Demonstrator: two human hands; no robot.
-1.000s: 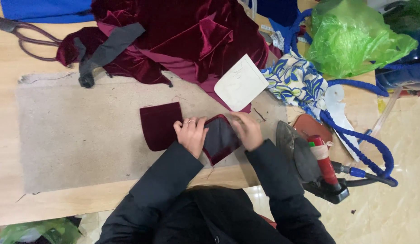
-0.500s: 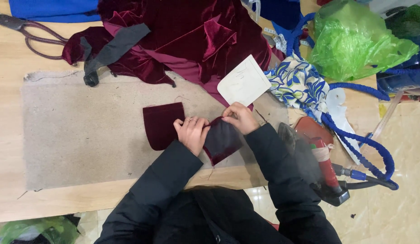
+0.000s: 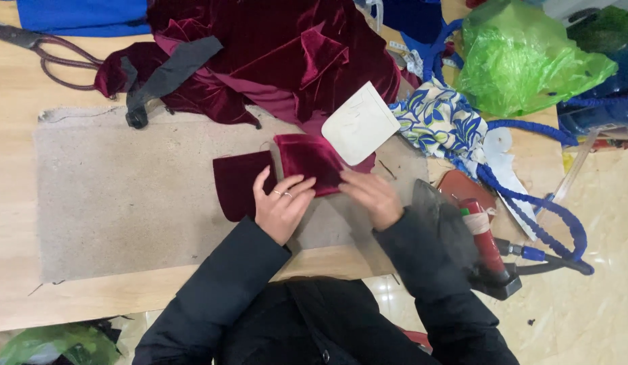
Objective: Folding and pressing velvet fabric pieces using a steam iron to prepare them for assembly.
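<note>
Velvet piece [image 3: 309,162] now flipped up; both hands' fingers [image 3: 297,188] press flat on its lower edge.

I see the velvet piece [image 3: 310,162] on the felt pad [image 3: 124,196], card [image 3: 360,125] behind it, iron [image 3: 462,230] to its right.

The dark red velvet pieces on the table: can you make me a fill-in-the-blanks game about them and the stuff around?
1. Both the left hand and the right hand press on the brighter dark red velvet piece, which lies on a beige ____ mat.
2. The flat darker velvet piece lies to the ____ of the brighter one.
3. The crumpled plastic bag at the top right is ____.
4. The dark-handled scissors lie at the top ____ corner.

Missing words: felt; left; green; left
</note>
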